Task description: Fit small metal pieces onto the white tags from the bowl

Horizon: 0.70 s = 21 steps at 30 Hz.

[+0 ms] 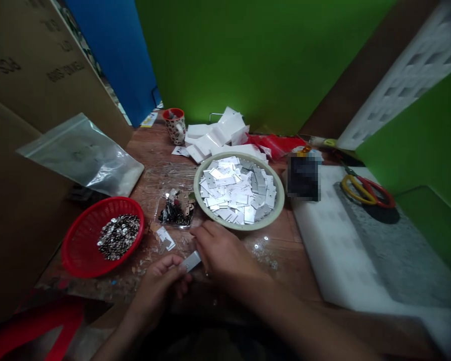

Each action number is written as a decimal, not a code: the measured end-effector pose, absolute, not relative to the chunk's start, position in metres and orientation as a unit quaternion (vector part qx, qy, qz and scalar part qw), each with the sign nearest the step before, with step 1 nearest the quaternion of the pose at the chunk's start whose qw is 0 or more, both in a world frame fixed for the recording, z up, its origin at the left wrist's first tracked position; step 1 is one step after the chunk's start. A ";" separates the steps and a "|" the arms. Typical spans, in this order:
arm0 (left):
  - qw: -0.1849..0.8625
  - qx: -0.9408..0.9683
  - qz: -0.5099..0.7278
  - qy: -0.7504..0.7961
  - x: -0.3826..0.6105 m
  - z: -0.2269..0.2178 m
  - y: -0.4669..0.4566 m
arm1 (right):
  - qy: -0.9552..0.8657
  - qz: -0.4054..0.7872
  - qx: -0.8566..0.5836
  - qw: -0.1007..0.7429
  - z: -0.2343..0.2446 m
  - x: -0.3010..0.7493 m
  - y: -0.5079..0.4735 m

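Note:
My left hand (165, 277) pinches a small flat silver metal plate (191, 261) between thumb and fingers, just above the table's front edge. Beside it, my right hand (222, 250) is closed with its fingers curled down at the plate's far end. Whatever sits between those fingertips is hidden. A round pale basin (239, 228) piled with similar silver plates (233, 188) stands right behind my right hand. Left of the basin, a clear tray (176, 209) holds small dark and coppery parts. Several loose plates (165, 238) lie in front of that tray.
A red plastic basket (73, 245) with small shiny metal pieces (119, 236) stands at the left, below a clear zip bag (86, 155). Behind are a patterned mug (175, 128) and white boxes (214, 138). Scissors (364, 190) lie on the foam slab at right.

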<state>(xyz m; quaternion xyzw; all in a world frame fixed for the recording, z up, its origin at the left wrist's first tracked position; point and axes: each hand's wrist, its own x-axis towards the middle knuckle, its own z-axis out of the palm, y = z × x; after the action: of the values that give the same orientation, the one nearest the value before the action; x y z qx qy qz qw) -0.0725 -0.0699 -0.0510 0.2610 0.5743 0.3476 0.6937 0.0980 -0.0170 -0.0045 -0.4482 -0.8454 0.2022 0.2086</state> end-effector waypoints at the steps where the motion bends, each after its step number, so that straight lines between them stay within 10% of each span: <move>1: 0.693 0.243 0.361 0.574 -0.076 -0.052 -0.072 | -0.871 0.148 -0.432 0.179 -0.003 0.085 -0.008; 6: 0.699 0.198 0.407 0.554 -0.080 -0.052 -0.069 | -0.916 -0.047 -0.376 0.130 -0.003 0.051 0.043; 21: 0.703 0.161 0.464 0.514 -0.077 -0.050 -0.057 | -0.895 -0.028 -0.433 0.107 -0.013 0.024 0.070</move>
<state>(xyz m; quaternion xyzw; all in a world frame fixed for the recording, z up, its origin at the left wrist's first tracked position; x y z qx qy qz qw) -0.0774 -0.0568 -0.0498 0.1613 0.5135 0.4643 0.7034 0.0237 0.0700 -0.0131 -0.4331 -0.8945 -0.0282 0.1071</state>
